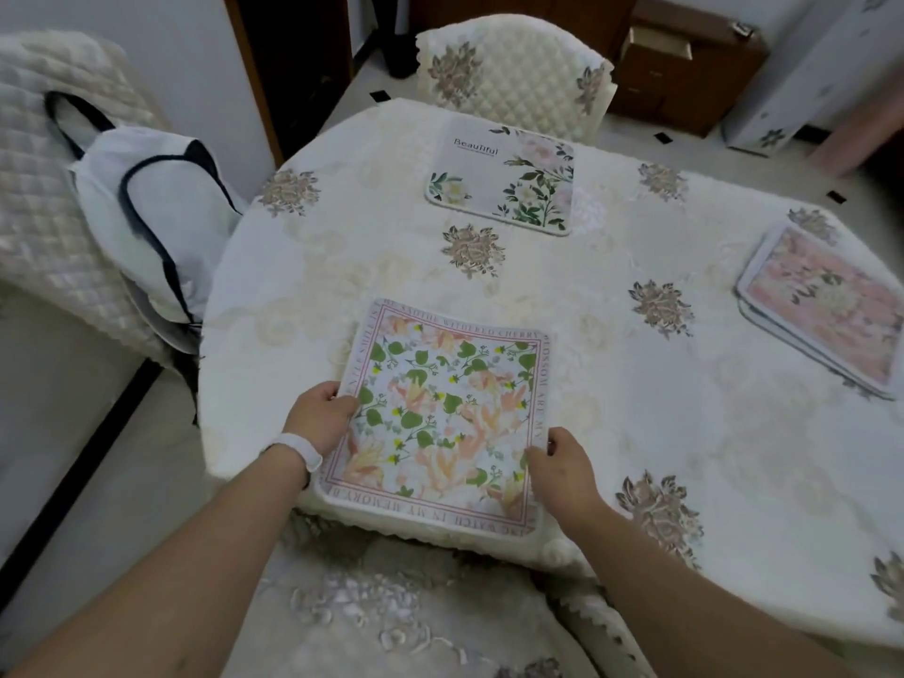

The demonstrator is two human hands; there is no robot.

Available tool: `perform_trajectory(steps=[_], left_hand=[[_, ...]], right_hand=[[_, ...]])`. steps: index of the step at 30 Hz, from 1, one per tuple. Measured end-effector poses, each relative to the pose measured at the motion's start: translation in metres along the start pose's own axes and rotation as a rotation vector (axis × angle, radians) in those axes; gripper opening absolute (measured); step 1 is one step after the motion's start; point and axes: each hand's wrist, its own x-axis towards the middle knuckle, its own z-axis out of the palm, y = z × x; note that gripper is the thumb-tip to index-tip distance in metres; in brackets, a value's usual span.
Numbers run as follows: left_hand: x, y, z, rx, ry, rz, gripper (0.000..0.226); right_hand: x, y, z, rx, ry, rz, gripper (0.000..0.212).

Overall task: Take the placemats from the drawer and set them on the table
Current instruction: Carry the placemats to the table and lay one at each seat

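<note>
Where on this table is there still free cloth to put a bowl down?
The widest free cloth is the middle of the table, bordered by the green-leaf placemat, the Beautiful placemat and the pink placemats. More lies at the left rim beside the white bag. The near edge is crowded: left hand and right hand grip the green-leaf placemat.

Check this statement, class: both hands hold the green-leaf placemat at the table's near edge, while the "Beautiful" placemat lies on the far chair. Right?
No. The head view shows the "Beautiful" placemat lying on the table, before the far chair. The left hand and right hand hold the green-leaf placemat.
</note>
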Motion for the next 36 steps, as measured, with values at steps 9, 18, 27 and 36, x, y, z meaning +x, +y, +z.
perform_trajectory(steps=[9, 18, 27, 36], left_hand=[[-0.002, 0.001, 0.021, 0.056, 0.016, 0.046, 0.014], [0.010, -0.001, 0.027, 0.190, 0.159, 0.190, 0.034], [0.056, 0.019, 0.097, 0.953, -0.098, 0.583, 0.066], [0.104, 0.037, 0.127, 1.137, -0.033, 0.711, 0.056]], right_hand=[[0.005, 0.009, -0.012, -0.007, 0.010, 0.021, 0.005], [0.032, 0.016, -0.018, -0.276, 0.076, -0.041, 0.030], [0.091, -0.022, 0.019, -0.746, 0.031, -0.615, 0.055], [0.140, -0.047, 0.056, -0.835, -0.060, -0.675, 0.058]])
